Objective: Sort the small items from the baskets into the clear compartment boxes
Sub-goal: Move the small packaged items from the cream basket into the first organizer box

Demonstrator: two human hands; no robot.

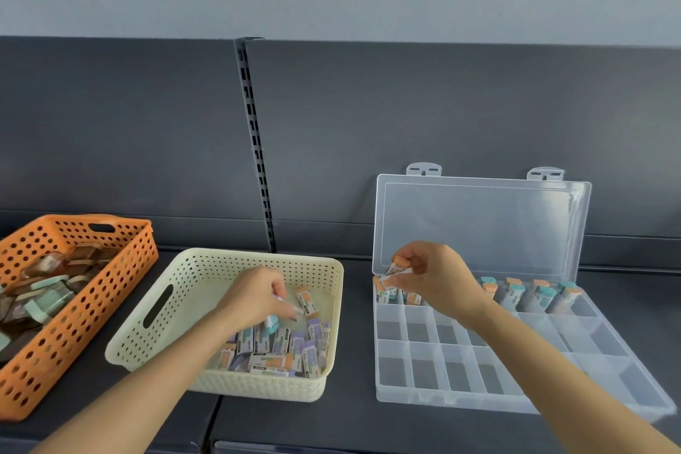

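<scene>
Sorting is under way. On the dark counter (pixel 353 416), the right hand (pixel 431 276) pinches an orange-ended eraser (pixel 398 267) just above the 11 o'clock corner of the clear compartment box (pixel 442 400), where other erasers already stand on end along the 12 o'clock row. At the box's 9 o'clock sits the cream basket (pixel 221 254). There the left hand (pixel 258 291) curls its fingers on a teal-ended eraser (pixel 272 324) above the loose pile. Next, the orange one likely needs lowering upright beside its neighbours and releasing.
</scene>
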